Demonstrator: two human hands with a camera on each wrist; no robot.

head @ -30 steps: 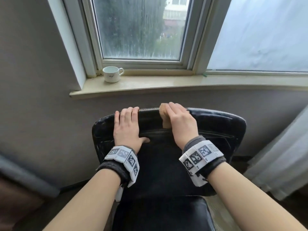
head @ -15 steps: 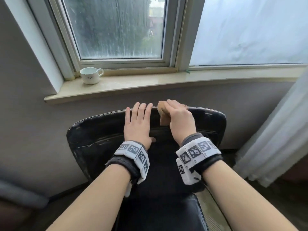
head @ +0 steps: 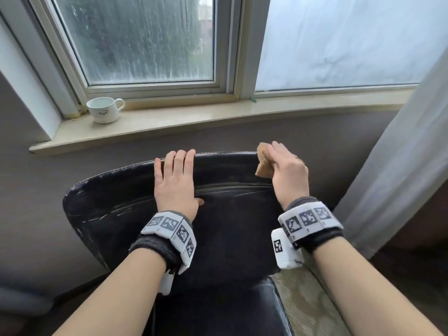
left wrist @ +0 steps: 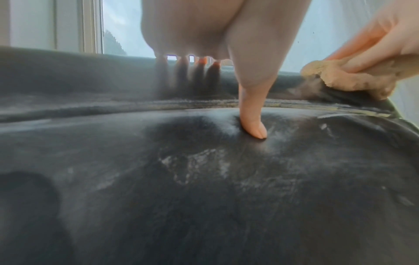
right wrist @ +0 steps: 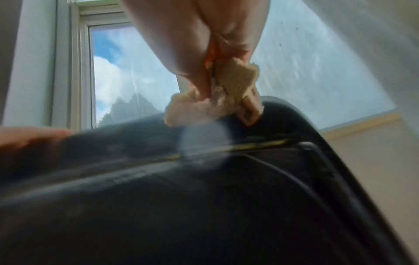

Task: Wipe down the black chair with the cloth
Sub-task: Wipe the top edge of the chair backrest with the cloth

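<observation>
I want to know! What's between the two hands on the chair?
Only bare chair back between the left hand and the right hand gripping the cloth, in the head view.

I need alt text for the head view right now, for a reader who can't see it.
Right hand presses a bunched tan cloth onto the top edge of a black chair backrest, while the left hand lies flat on it. A white cup stands on the windowsill behind.

Soft window daylight, blurred wrist views
</observation>
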